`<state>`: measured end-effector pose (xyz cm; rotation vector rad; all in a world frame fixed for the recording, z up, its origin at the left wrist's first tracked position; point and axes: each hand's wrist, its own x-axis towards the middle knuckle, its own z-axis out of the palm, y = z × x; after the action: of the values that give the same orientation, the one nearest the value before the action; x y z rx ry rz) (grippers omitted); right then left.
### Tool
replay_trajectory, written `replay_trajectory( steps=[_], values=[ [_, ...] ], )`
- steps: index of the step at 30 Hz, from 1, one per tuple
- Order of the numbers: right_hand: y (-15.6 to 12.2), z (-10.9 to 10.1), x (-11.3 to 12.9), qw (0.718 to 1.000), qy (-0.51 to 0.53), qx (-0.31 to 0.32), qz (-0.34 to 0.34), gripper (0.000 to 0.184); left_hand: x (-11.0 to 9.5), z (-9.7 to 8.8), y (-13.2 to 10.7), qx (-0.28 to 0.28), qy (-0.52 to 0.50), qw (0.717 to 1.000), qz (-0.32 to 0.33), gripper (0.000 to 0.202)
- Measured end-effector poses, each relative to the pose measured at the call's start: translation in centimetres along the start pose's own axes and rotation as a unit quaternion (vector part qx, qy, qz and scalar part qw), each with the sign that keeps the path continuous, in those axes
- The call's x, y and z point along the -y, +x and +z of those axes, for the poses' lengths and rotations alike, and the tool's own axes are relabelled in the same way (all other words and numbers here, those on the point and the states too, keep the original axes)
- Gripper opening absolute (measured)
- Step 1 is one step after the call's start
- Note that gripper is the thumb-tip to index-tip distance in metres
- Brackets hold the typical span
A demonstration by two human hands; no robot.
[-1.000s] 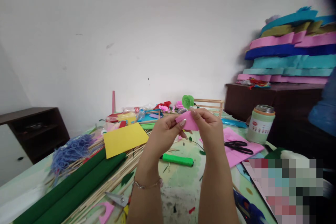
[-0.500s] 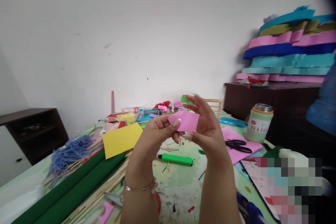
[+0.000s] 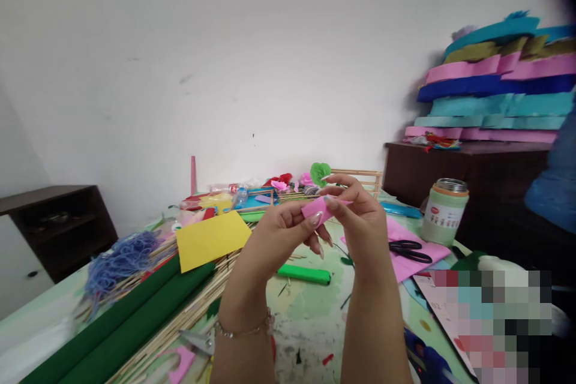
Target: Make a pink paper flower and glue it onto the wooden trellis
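Observation:
A small piece of pink paper (image 3: 316, 209) is held up above the table, its edge bent over between my fingers. My left hand (image 3: 288, 231) pinches its left side, thumb in front and fingers behind. Thumb and fingertips of my right hand (image 3: 360, 210) close on its right side. Just below the hands lies a green marker-like stick (image 3: 303, 273), partly covered by my left wrist. Right of my right wrist, black-handled scissors (image 3: 410, 250) rest on a larger pink sheet (image 3: 434, 252).
A yellow sheet (image 3: 211, 241), green rolls (image 3: 135, 306), thin sticks (image 3: 180, 312) and blue yarn (image 3: 121, 261) lie left. A jar (image 3: 444, 210) and a blue glue gun (image 3: 425, 357) are right. Paper flowers (image 3: 320, 173) stand behind; open scissors (image 3: 198, 341) lie front left.
My right hand has closed from spread fingers into a pinch on the paper's right side. The paper, flat before, is now bent over and tilted. My left hand keeps its hold.

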<state>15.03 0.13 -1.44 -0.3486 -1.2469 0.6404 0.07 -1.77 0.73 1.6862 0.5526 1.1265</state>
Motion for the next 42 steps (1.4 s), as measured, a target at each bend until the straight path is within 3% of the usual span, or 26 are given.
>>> replay_trajectory(
  steps=[8,12,15,18,23,29,33,35,39,42],
  values=[
    [0.2,0.2,0.4,0.998,-0.028,-0.008,0.060,0.022,0.3,0.2,0.1,0.007,0.021,1.000,0.008,0.029],
    [0.1,0.1,0.4,0.991,-0.074,0.032,0.109,0.024,0.3,0.1,0.4,-0.010,0.016,1.000,0.008,0.029],
    [0.1,0.0,0.2,0.987,-0.131,0.003,0.097,0.036,0.6,0.1,0.6,-0.015,0.009,1.000,-0.002,0.032],
    [0.1,-0.2,-0.1,0.981,-0.177,-0.040,0.068,0.035,0.9,0.1,0.8,-0.029,0.004,0.999,-0.023,0.035],
    [0.2,-0.3,-0.5,0.977,-0.204,-0.030,0.048,0.038,1.2,0.0,1.0,-0.041,0.004,0.998,-0.041,0.035],
    [0.1,0.2,-0.5,0.992,-0.084,-0.032,0.090,0.035,1.8,-0.2,1.4,-0.075,-0.013,0.997,-0.010,0.038],
    [0.1,0.3,-0.4,0.988,0.002,0.079,0.136,0.054,1.6,0.0,1.4,-0.104,-0.019,0.994,0.007,0.044],
    [0.1,0.2,-0.5,0.983,0.000,0.104,0.149,0.045,1.5,0.2,1.4,-0.108,-0.015,0.994,0.008,0.045],
    [0.1,0.0,-1.0,0.983,0.002,0.039,0.177,0.034,1.5,0.7,1.6,-0.073,0.001,0.997,0.000,0.045],
    [0.2,0.0,-1.1,0.987,0.011,-0.002,0.160,0.024,1.9,1.0,1.9,-0.044,0.006,0.999,-0.008,0.044]
  ],
)
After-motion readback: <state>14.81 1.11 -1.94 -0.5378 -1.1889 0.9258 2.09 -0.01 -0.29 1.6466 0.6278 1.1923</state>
